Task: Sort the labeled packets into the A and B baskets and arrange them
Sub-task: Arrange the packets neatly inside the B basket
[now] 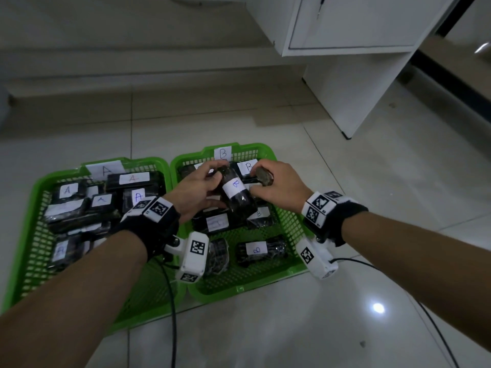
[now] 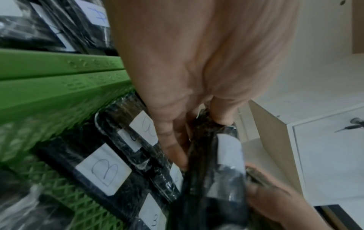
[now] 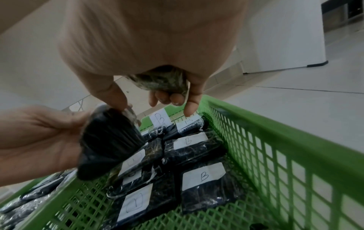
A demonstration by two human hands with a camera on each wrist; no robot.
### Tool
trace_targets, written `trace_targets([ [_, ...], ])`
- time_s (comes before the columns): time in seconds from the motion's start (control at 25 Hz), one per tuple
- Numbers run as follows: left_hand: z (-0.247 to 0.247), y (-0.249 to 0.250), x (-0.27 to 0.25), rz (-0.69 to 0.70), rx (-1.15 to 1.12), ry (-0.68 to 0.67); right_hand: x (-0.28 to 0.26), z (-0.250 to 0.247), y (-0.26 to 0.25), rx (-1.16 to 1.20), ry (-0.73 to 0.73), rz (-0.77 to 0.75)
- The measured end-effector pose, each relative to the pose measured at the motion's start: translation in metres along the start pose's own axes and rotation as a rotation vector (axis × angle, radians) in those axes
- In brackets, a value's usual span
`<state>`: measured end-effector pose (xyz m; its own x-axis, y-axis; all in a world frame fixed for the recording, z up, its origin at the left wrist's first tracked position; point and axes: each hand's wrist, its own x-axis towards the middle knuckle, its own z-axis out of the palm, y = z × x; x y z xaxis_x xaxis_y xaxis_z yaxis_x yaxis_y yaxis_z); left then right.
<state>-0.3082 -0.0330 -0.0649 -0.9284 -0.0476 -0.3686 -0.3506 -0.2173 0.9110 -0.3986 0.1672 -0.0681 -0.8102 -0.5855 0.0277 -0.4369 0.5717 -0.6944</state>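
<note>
Two green baskets stand side by side on the floor: basket A (image 1: 34, 197) on the left with several A-labelled dark packets, basket B (image 1: 268, 151) on the right with several B-labelled ones. Over basket B my left hand (image 1: 212, 179) grips a dark packet with a B label (image 1: 237, 195), tilted with its far end up. My right hand (image 1: 261, 183) curls its fingers round a second dark packet (image 1: 264, 176) whose label is hidden, while its thumb touches the B packet. In the right wrist view the second packet (image 3: 163, 80) sits in the curled fingers and the B packet (image 3: 110, 140) is end-on.
A white cabinet (image 1: 358, 75) stands at the back right on the tiled floor. Black cables (image 1: 172, 314) trail from the wrist cameras across the floor in front of the baskets. Basket B's mesh wall (image 3: 275, 147) rises just right of my right hand.
</note>
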Motion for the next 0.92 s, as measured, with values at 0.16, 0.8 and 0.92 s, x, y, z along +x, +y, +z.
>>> trace_targets([
  [0.16,0.005,-0.006,-0.003,-0.041,-0.056,-0.035,-0.001,-0.005,-0.001,-0.034,0.0,-0.132],
  [0.8,0.015,-0.013,-0.003,0.058,1.589,-0.273,0.005,0.011,-0.011,-0.909,-0.421,-0.284],
  [0.92,0.022,-0.022,-0.008,-0.092,1.735,-0.417,0.0,0.019,-0.008,-0.873,-0.423,-0.277],
])
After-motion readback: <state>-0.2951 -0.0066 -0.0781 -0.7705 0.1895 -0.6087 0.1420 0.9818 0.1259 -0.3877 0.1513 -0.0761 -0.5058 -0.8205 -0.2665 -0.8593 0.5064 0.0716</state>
